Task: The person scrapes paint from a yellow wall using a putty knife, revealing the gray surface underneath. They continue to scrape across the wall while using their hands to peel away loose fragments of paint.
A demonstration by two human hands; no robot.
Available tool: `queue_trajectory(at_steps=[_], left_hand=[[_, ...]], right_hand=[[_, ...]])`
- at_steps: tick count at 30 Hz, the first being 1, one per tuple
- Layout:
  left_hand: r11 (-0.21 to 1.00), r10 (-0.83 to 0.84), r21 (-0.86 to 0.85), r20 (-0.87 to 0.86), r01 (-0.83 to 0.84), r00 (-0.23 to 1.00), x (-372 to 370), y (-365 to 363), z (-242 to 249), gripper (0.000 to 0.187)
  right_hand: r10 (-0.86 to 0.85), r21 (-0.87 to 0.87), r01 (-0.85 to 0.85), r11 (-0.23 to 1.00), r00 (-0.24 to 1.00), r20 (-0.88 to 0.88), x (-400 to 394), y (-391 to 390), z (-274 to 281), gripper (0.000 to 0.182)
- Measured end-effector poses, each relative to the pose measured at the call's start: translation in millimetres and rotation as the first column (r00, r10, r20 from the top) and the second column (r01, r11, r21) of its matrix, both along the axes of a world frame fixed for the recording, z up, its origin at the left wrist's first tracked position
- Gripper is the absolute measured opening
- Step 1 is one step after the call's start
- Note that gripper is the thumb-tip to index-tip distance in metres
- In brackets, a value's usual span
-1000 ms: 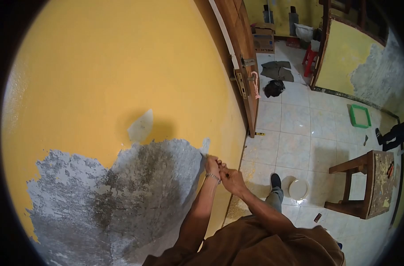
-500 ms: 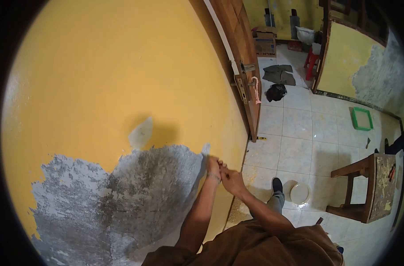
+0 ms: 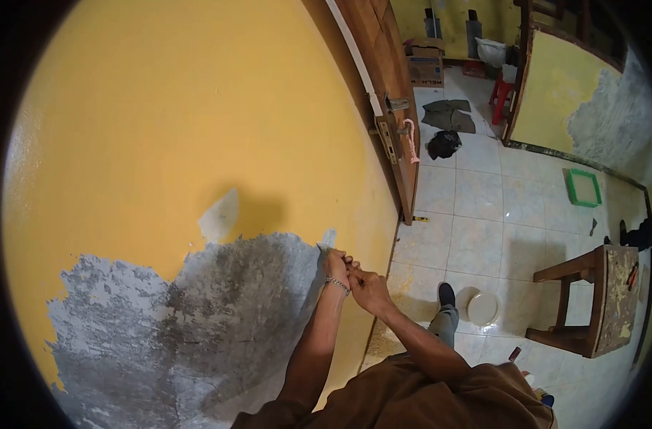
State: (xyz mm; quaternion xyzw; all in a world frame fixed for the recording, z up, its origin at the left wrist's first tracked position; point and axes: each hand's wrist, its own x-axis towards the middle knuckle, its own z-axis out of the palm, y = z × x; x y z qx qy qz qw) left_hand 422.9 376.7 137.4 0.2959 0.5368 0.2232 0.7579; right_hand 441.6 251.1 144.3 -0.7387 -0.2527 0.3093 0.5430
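My left hand [image 3: 335, 264], with a bracelet at its wrist, is closed around a scraper [image 3: 322, 247], whose small metal tip shows against the wall. Just to the right and slightly lower, my right hand [image 3: 369, 292] is closed too, pressed up against the left one at the handle end; the fingers hide most of the tool. Both hands are at the upper right edge of the bare grey patch [image 3: 226, 322], where yellow paint [image 3: 161, 143] gives way to plaster. A short pale scraped strip [image 3: 330, 237] lies just above the left hand.
A wooden door [image 3: 394, 107] stands right of the wall. On the tiled floor are a white bucket [image 3: 483, 308], a paint-spattered wooden stool [image 3: 615, 300], a green tray [image 3: 583, 188], a black bag [image 3: 444, 144] and a cardboard box [image 3: 425, 68]. Another person's foot [image 3: 635, 236] shows at far right.
Both hands have shifted slightly left and the left wrist has turned, so the tool's tip now shows. The view has also moved a little.
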Motion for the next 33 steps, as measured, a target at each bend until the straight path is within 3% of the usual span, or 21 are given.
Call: queue_trajectory(at_steps=[5,7,8,9,13,15,17,18,19,21,22,23,25,29,33], left_hand=[[1.000,0.026,-0.016,0.007,-0.026,1.000,-19.9,-8.1,13.9,0.010],[1.000,-0.029,-0.009,-0.010,0.029,1.000,-10.8,4.3,12.7,0.008],[1.000,-0.014,0.013,0.005,0.013,1.000,-4.1,4.0,11.5,0.008],[1.000,0.007,0.028,0.014,-0.008,1.000,-2.3,-0.6,10.4,0.007],[0.995,0.022,0.092,0.027,-0.024,0.999,-20.7,-0.9,1.1,0.007],[0.965,-0.257,0.044,-0.052,0.259,0.965,-11.0,30.1,0.9,0.011],[0.968,-0.243,0.037,-0.100,0.248,0.965,9.9,41.0,-16.5,0.016],[0.966,-0.250,0.046,-0.091,0.254,0.964,13.5,33.1,-17.1,0.016],[0.977,-0.197,0.072,-0.049,0.200,0.979,11.8,19.9,-21.0,0.018],[0.984,-0.155,0.083,-0.008,0.155,0.988,8.6,-0.3,-11.8,0.021],[0.997,-0.071,-0.016,-0.005,0.071,0.997,1.9,-13.3,-3.1,0.022],[0.993,0.017,-0.115,-0.011,-0.019,1.000,-4.8,-22.4,2.7,0.024],[0.989,0.045,-0.144,0.029,-0.041,0.999,-14.8,-22.5,-4.3,0.030],[0.998,0.024,-0.058,0.235,-0.010,0.972,-23.4,-41.2,18.8,0.022],[0.998,-0.053,0.036,0.339,0.043,0.939,-31.0,-18.0,-4.2,0.015]], right_hand=[[0.001,0.093,-0.007,0.996,0.998,0.066,-15.7,-3.9,5.6,0.021],[0.045,-0.028,-0.045,0.999,0.999,0.016,-11.1,8.0,0.8,0.026],[0.028,-0.005,-0.029,1.000,0.993,-0.111,-5.8,1.7,15.1,0.027],[0.037,-0.014,-0.038,0.999,0.993,-0.115,-6.7,-5.0,18.0,0.027],[0.039,0.006,-0.040,0.999,0.999,0.035,-9.2,5.2,21.0,0.027],[0.057,-0.038,-0.054,0.998,0.995,0.084,-16.1,12.1,11.2,0.028],[0.016,-0.097,-0.018,0.995,1.000,-0.020,3.3,25.3,13.3,0.030],[-0.012,0.016,0.014,1.000,0.991,-0.136,11.4,9.8,24.6,0.033],[-0.023,0.021,0.026,0.999,0.991,-0.130,13.9,1.6,20.1,0.033],[0.019,0.121,-0.013,0.993,0.999,-0.042,10.1,-18.5,13.7,0.032],[0.160,0.126,-0.149,0.981,0.984,-0.080,13.7,-30.9,14.5,0.029],[0.162,0.116,-0.152,0.982,0.983,-0.082,6.0,-35.6,10.0,0.029],[-0.059,0.286,0.014,0.958,0.987,0.151,-13.0,-39.9,1.4,0.029],[-0.131,0.343,-0.022,0.939,0.900,0.416,-23.9,-31.8,12.4,0.033],[-0.163,0.330,0.067,0.942,0.948,0.273,-35.4,-19.4,19.3,0.028]])
